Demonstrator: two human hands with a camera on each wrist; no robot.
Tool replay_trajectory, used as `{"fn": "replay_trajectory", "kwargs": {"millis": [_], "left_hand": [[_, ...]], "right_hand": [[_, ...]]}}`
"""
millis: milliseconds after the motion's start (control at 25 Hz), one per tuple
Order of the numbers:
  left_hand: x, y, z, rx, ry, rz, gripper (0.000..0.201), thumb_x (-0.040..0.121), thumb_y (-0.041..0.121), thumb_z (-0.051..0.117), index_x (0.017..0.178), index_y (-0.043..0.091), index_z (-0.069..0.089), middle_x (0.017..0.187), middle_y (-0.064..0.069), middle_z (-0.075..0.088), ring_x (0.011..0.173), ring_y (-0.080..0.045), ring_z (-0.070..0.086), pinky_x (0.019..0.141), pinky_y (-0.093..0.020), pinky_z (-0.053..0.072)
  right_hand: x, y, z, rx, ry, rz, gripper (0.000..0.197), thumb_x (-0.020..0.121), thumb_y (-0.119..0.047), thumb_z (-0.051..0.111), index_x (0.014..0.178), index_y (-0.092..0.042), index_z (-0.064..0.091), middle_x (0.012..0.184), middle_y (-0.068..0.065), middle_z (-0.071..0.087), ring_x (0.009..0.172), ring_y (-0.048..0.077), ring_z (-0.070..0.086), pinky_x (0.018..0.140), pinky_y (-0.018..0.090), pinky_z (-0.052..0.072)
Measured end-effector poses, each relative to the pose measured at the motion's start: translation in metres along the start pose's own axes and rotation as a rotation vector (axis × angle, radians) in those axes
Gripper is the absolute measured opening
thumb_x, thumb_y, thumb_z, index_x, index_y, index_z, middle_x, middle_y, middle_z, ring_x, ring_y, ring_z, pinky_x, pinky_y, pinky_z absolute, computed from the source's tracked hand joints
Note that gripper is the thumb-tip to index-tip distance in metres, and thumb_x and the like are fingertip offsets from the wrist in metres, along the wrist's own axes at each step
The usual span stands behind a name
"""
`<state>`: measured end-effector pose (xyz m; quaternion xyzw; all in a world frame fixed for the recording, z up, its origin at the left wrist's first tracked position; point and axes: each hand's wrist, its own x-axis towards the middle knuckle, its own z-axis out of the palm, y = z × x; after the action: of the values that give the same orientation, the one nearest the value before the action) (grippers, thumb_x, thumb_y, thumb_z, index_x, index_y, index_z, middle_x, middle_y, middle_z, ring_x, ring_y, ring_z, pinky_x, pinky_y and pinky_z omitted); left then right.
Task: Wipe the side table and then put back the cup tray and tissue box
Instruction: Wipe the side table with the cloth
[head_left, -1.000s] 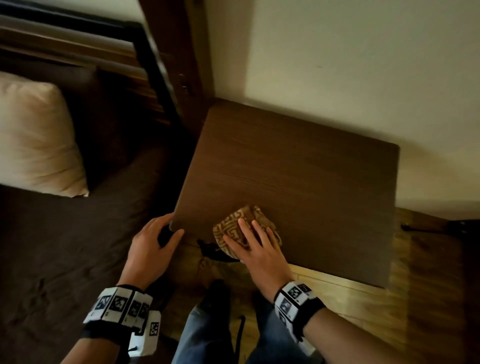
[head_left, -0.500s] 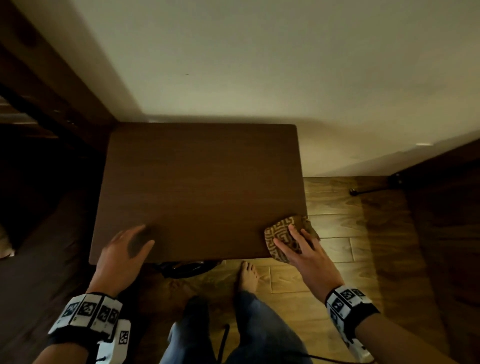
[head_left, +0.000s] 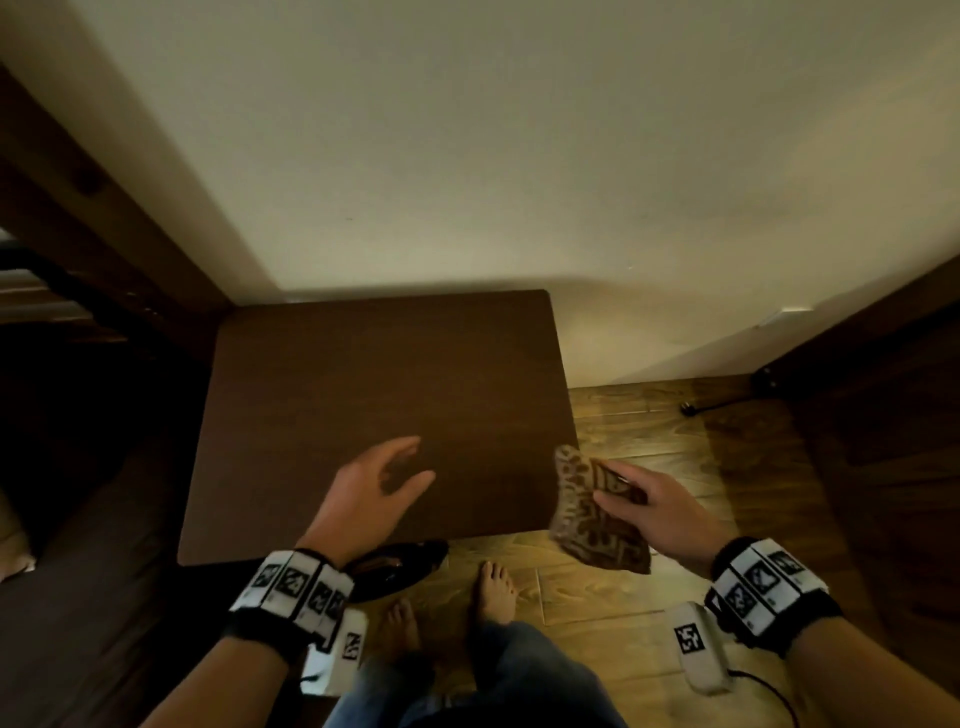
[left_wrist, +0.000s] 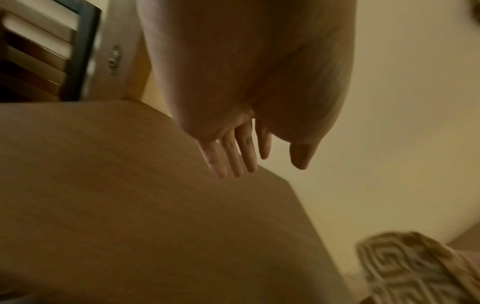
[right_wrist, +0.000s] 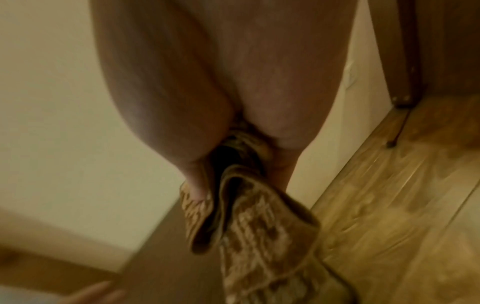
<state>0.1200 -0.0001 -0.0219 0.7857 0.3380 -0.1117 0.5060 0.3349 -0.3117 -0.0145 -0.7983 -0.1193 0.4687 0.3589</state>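
The dark brown side table (head_left: 363, 384) stands against the wall, its top bare. My right hand (head_left: 649, 504) pinches a brown patterned cloth (head_left: 582, 519) that hangs off the table's front right corner, over the floor. In the right wrist view the cloth (right_wrist: 249, 236) dangles folded from thumb and fingers. My left hand (head_left: 374, 488) hovers over the front middle of the table (left_wrist: 130, 195), fingers (left_wrist: 228, 156) straight and spread, holding nothing. The cloth (left_wrist: 415, 271) shows at the lower right in the left wrist view. No cup tray or tissue box is in view.
A dark bed (head_left: 78, 519) lies along the table's left side, with a wooden bed frame (head_left: 78, 208) behind. Wooden floor (head_left: 675, 467) stretches to the right, with a cable plug (head_left: 696, 408) and dark furniture (head_left: 883, 415). My bare feet (head_left: 493, 592) and a black slipper (head_left: 395, 566) are below the table's front edge.
My right hand lifted the cloth off the table's front right corner and now pinches it hanging. My left hand left the front left edge and rose over the table's middle.
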Motion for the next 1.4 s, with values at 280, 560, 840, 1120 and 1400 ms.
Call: {"fn": "replay_trajectory", "kwargs": {"millis": [280,560,840,1120,1400], "left_hand": [[-0.011,0.063,-0.009,-0.738,-0.279,-0.156,0.053,0.094,0.046,0.074,0.128,0.005,0.075,0.119,-0.013,0.085,0.114,-0.029,0.081,0.101,-0.045,0.064],[-0.036,0.074,-0.025,-0.715,-0.197,-0.049,0.022,0.104,0.024,0.07,0.114,0.008,0.081,0.11,-0.015,0.087,0.101,-0.027,0.085,0.087,-0.041,0.069],[-0.04,0.094,0.005,-0.615,-0.356,0.018,0.03,0.104,0.025,0.07,0.125,0.005,0.079,0.115,-0.017,0.086,0.11,-0.034,0.082,0.103,-0.055,0.064],[-0.042,0.167,0.105,-0.574,-0.659,-0.016,0.034,0.098,0.016,0.074,0.128,-0.001,0.071,0.118,-0.026,0.083,0.108,-0.041,0.082,0.096,-0.057,0.066],[-0.062,0.272,0.304,-0.271,-0.867,0.096,0.054,0.074,0.017,0.097,0.118,-0.007,0.078,0.094,-0.016,0.088,0.082,-0.022,0.086,0.063,-0.025,0.067]], "right_hand": [[-0.044,-0.133,0.065,0.601,-0.08,0.058,0.044,0.108,-0.055,0.054,0.122,-0.025,0.084,0.124,0.01,0.086,0.107,0.026,0.084,0.091,0.045,0.066],[-0.057,-0.119,0.093,0.297,0.035,-0.166,0.091,0.056,-0.09,0.084,0.124,-0.031,0.082,0.116,-0.008,0.086,0.109,0.013,0.081,0.099,0.042,0.067],[-0.078,-0.063,0.099,0.618,0.286,-0.062,0.07,0.071,-0.06,0.094,0.129,-0.024,0.079,0.124,-0.002,0.086,0.118,0.021,0.08,0.108,0.049,0.063],[-0.13,0.019,0.051,1.052,0.671,0.013,0.04,0.105,-0.044,0.067,0.121,-0.012,0.083,0.116,0.004,0.088,0.118,0.025,0.079,0.101,0.042,0.061],[-0.215,0.138,-0.06,0.893,1.057,-0.051,0.066,0.071,-0.077,0.072,0.103,-0.021,0.088,0.1,-0.005,0.089,0.097,0.013,0.084,0.089,0.032,0.067]]}}
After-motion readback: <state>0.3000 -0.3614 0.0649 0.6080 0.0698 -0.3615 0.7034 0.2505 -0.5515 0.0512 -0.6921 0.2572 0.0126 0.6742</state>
